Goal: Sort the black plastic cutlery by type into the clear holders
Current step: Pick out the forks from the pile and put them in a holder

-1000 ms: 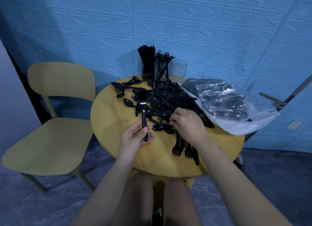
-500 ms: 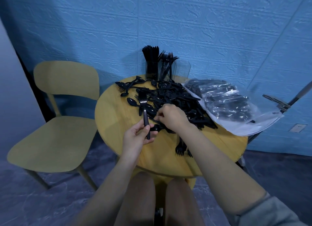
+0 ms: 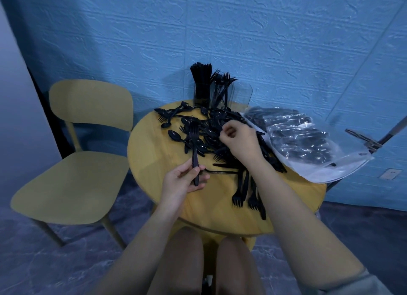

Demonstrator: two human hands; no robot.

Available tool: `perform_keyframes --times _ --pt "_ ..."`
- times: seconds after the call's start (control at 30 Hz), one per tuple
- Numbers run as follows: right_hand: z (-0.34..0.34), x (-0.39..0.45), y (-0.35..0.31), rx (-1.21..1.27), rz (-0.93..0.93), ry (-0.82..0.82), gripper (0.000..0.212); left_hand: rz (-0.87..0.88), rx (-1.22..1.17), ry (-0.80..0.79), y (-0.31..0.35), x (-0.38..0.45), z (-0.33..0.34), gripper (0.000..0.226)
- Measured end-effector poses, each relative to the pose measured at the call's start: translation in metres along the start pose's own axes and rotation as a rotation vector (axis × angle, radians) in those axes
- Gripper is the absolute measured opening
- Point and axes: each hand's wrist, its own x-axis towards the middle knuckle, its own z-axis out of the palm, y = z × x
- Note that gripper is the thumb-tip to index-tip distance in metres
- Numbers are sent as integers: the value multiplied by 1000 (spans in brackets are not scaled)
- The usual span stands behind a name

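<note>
Two hands work over the bench (image 3: 154,162). Left hand (image 3: 182,180) pinches a fork (image 3: 194,149) by its handle. Just right of it, right hand (image 3: 240,138) curls over the cutlery pile (image 3: 211,129); what its grip holds, I cannot tell.

At the centre of the frame the left hand (image 3: 184,180) pinches the handle of a black fork (image 3: 194,150), tines pointing up the frame. The right hand (image 3: 241,138), fingers curled, sits over the pile of black cutlery (image 3: 211,129) on the round yellow table (image 3: 154,158). Clear holders (image 3: 220,92) stand at the table's far edge, a plastic bag (image 3: 308,145) lies right, a chair (image 3: 72,162) left
</note>
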Motion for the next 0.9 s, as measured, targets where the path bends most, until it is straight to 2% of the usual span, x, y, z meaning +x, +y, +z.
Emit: perform_keyframes --times 0.07,0.13,0.27,0.4,0.5,0.53,0.6,0.9 --pt "-11 -9 -3 196 -33 104 7 -30 -14 -19 2 1 -1 45" --pt "-15 -24 -5 272 -152 141 10 -66 -25 -42 3 2 -2 48" --pt "0 -50 4 31 -573 90 14 -120 -10 -96 5 2 -1 36" --pt "16 -61 19 -235 -799 32 18 -149 14 -140 3 -2 0 24" --pt "19 -65 25 -292 -860 19 13 -154 32 -143 3 -3 -1 25" --pt "20 -66 27 -301 -864 7 18 -158 32 -150 4 -3 0 25" --pt "19 -68 30 -296 -852 -22 24 -167 33 -167 5 -4 0 25" --pt "10 -69 36 -243 -773 -131 24 -238 -25 -256 9 -5 4 22"
